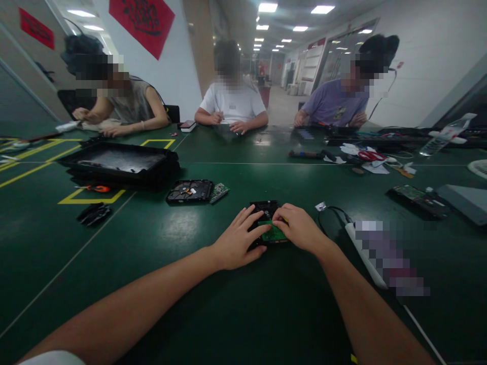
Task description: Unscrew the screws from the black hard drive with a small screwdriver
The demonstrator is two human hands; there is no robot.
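Note:
A hard drive with a green circuit board (274,232) lies on the table in front of me, partly covered by both hands. My left hand (239,237) rests on its left side with the fingers spread, and a fingertip reaches over the board. Over the right part of the drive, my right hand (299,225) has thumb and fingers pinched together. A bit of yellow shows at its fingertips, but what they hold is too small to make out. Farther left lies another hard drive (189,191), with a loose circuit board (219,193) against its right end.
Black trays (122,159), an orange screwdriver (99,188) and a black bundle (94,214) are on the left. To the right lie a white power strip (365,256) with a cable, another drive (418,200) and a plastic bottle (449,134). Several people sit across the table.

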